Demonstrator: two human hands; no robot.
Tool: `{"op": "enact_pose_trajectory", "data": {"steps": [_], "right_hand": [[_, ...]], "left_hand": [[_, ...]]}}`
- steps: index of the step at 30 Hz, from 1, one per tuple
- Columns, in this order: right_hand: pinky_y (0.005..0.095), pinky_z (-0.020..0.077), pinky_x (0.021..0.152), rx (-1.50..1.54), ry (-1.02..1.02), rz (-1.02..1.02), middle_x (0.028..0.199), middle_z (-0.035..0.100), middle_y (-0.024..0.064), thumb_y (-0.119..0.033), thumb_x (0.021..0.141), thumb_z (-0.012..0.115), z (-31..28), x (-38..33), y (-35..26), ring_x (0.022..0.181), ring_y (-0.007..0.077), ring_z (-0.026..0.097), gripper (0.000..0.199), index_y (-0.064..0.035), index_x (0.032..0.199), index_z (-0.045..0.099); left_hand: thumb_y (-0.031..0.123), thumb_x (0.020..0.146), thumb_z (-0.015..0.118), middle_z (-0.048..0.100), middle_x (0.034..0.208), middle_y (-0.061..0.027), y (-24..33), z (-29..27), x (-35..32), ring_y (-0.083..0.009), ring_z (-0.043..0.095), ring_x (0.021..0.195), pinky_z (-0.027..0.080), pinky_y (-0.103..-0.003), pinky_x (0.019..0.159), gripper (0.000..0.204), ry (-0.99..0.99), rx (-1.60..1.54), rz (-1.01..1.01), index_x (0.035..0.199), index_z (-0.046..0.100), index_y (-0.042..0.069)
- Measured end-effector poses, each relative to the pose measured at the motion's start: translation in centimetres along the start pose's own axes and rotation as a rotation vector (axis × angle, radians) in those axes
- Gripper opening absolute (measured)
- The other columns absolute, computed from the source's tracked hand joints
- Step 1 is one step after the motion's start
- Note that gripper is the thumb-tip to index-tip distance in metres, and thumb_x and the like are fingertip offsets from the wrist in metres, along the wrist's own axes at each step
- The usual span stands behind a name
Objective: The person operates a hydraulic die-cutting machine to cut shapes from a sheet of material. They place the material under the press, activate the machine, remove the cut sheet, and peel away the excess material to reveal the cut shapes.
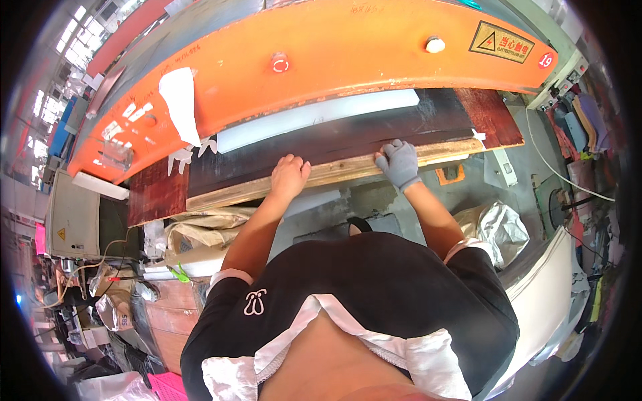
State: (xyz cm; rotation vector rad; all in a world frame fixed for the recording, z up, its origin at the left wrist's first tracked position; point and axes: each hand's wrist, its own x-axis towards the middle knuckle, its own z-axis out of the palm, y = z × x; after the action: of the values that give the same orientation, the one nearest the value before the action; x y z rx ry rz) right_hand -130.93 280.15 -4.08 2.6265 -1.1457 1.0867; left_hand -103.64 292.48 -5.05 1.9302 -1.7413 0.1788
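Note:
A long dark board (251,166) with a raw wooden front edge (341,168) lies across the bed of an orange press. My left hand (290,176), which is bare, curls its fingers over this front edge left of the middle. Farther right, my right hand (400,164) wears a grey glove with bare fingertips and is also closed over the edge. Both palms and what lies beneath them are hidden. Beyond the hands, a long white strip (314,121) rests on the board under the beam, touched by neither hand.
The orange beam (354,57) spans the far side, with a red button (279,63) and a white knob (435,45). A white glove (190,157) lies at the board's left. Below are brown paper sacks (207,230). At right stand a plastic bag (503,230) and hanging cloths (592,120).

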Motion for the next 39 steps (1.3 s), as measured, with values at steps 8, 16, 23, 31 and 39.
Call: {"op": "enact_pose_trajectory", "data": {"steps": [8, 16, 23, 31, 39], "right_hand": [[0.0440, 0.0380, 0.055, -0.049, 0.109, -0.033, 0.064, 0.048, 0.0083, -0.020, 0.070, 0.063, -5.3, -10.0, -4.3, 0.061, 0.0308, 0.050, 0.013, -0.0119, 0.065, 0.054], [0.0409, 0.0450, 0.074, 0.114, 0.080, 0.024, 0.093, 0.058, 0.0145, -0.020, 0.074, 0.069, -9.1, -13.7, -8.7, 0.086, 0.0343, 0.055, 0.032, -0.0039, 0.099, 0.056], [0.0451, 0.0402, 0.090, 0.061, 0.043, -0.048, 0.111, 0.054, 0.0214, -0.042, 0.063, 0.076, -4.1, -7.0, -11.7, 0.104, 0.0367, 0.051, 0.076, -0.0010, 0.120, 0.048], [0.0345, 0.0476, 0.081, 0.405, -0.033, 0.341, 0.118, 0.054, 0.0198, -0.034, 0.068, 0.073, -4.0, -8.4, -12.1, 0.101, 0.0270, 0.056, 0.069, 0.0016, 0.123, 0.050], [0.0392, 0.0464, 0.085, 0.338, 0.000, 0.362, 0.115, 0.050, 0.0183, -0.033, 0.066, 0.075, -6.8, -10.8, -7.2, 0.104, 0.0320, 0.053, 0.065, -0.0004, 0.117, 0.052]], "left_hand": [[0.020, 0.079, 0.062, 0.049, 0.071, -0.0095, 4.6, -1.7, -11.6, -0.0308, 0.053, 0.072, 0.044, -0.044, 0.062, 0.023, 0.055, -0.198, 0.100, 0.065, 0.051, 0.006], [0.017, 0.074, 0.065, 0.056, 0.092, -0.0097, 8.0, -4.5, -20.3, -0.0291, 0.055, 0.089, 0.046, -0.040, 0.075, 0.022, -0.061, -0.393, 0.121, 0.092, 0.058, 0.006], [0.035, 0.078, 0.064, 0.039, 0.139, -0.0117, 7.7, -4.1, -16.2, -0.0332, 0.034, 0.128, 0.027, -0.056, 0.102, 0.060, 0.043, 0.008, 0.251, 0.127, 0.048, 0.004], [0.036, 0.081, 0.062, 0.040, 0.139, -0.0121, 8.1, -3.3, -20.3, -0.0313, 0.035, 0.129, 0.026, -0.054, 0.104, 0.057, -0.032, -0.003, 0.225, 0.126, 0.050, 0.003], [0.033, 0.081, 0.063, 0.038, 0.142, -0.0100, 8.5, -3.7, -22.4, -0.0303, 0.033, 0.131, 0.024, -0.053, 0.106, 0.058, -0.045, 0.019, 0.202, 0.129, 0.048, 0.005]]}}
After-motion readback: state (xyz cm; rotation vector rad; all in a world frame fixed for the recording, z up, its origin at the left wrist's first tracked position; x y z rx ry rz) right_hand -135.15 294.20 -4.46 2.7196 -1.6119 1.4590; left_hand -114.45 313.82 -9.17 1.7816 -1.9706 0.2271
